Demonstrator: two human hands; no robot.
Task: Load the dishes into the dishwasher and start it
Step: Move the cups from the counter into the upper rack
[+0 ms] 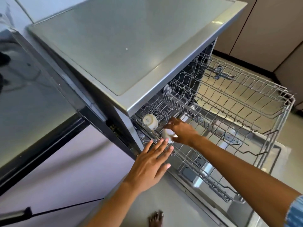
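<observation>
Two cups are in the upper rack (237,102) of the dishwasher (114,46): one cup (150,121) lies at the rack's near-left corner, bottom toward the camera, and the right hand (182,131) grips a second cup (167,134) just beside it. The left hand (152,163) is flat with straight fingers at the rack's front edge. I think the second cup should go mouth down between the tines, not touching the first. Two racks are pulled out.
</observation>
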